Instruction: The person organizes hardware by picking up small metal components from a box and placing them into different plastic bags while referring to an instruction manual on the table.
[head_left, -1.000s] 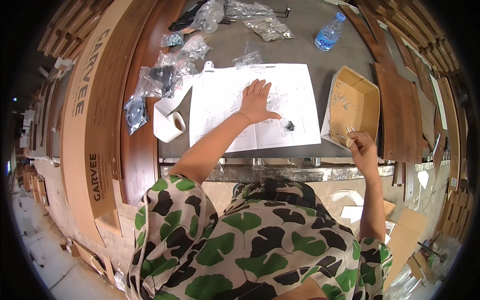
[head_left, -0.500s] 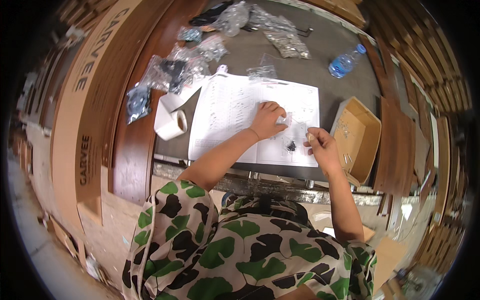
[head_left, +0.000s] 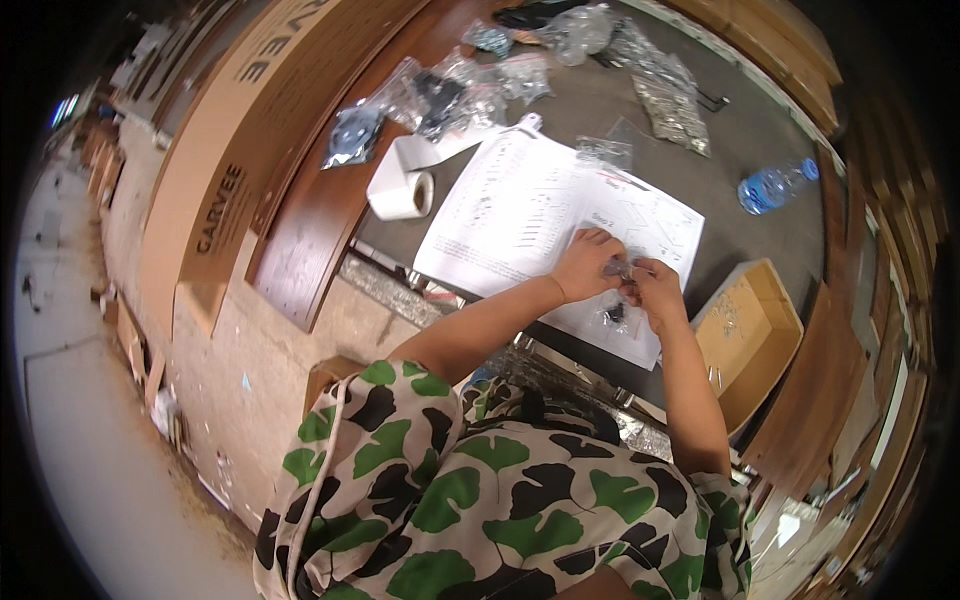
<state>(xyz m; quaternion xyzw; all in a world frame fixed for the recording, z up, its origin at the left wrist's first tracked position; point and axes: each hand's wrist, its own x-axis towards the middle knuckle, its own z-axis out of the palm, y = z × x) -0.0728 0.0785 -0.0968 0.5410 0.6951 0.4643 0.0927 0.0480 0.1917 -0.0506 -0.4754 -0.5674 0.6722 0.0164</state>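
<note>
My left hand [head_left: 588,266] is closed on a small clear plastic bag [head_left: 616,268] above the right part of a printed instruction sheet [head_left: 480,220]. Right beside it, the fingers of my right hand [head_left: 655,290] are pinched together at the bag's edge. What they hold is too small and too hidden to make out. Just below both hands, a clear bag with small black parts [head_left: 614,314] lies on the sheet.
Right of the sheet stands an open cardboard box [head_left: 765,335] with small metal pieces. A water bottle [head_left: 775,187] lies beyond it. To the left are a roll of white labels [head_left: 405,195], bagged hardware [head_left: 440,100], a brown board [head_left: 310,240] and a long carton [head_left: 215,200].
My right hand has moved left to meet my left hand at the small bag. The whole view has turned, so the table appears tilted and shifted to the right.
</note>
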